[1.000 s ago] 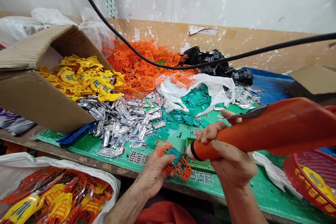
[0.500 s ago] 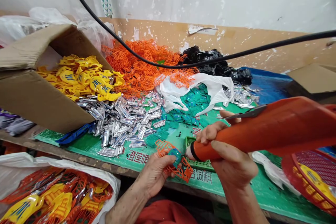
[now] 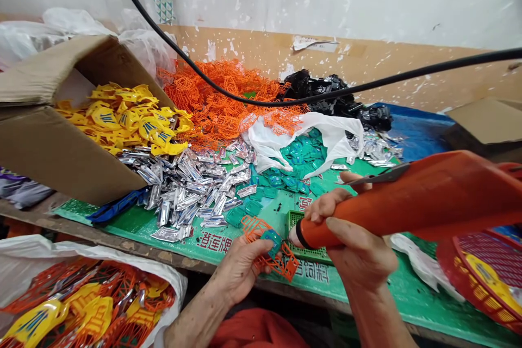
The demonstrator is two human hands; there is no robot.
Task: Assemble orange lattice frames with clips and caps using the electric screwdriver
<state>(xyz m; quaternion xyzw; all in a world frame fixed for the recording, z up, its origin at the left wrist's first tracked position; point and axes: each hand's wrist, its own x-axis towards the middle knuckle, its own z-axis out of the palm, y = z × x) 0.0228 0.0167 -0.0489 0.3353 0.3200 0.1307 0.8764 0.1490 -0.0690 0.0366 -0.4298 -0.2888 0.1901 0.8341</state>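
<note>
My left hand point(image 3: 240, 265) pinches an orange plastic lattice frame point(image 3: 289, 262) with a small teal plastic piece point(image 3: 271, 240) against it, thumb on the teal piece. My right hand point(image 3: 359, 250) is wrapped round an orange power screwdriver point(image 3: 391, 206), its body pointing left. The driver's tip meets the edge of the teal piece; whether a screw sits there is too small to tell. Just behind the tip stands a small green basket point(image 3: 312, 254), partly hidden by the driver. More teal pieces point(image 3: 304, 155) lie in and around a white plastic bag point(image 3: 265, 144).
Silver parts point(image 3: 191, 185) spread in front of a tipped cardboard box point(image 3: 61, 157) of yellow shells point(image 3: 134, 114). Orange frames point(image 3: 220, 98) and black parts point(image 3: 318, 92) are heaped behind. A black cable point(image 3: 244, 99) hangs across. A sack point(image 3: 179, 277) stands lower left, a red basket point(image 3: 468, 277) right.
The orange frame and teal piece have tilted slightly in my left hand. The driver and my right hand stay almost where they were.
</note>
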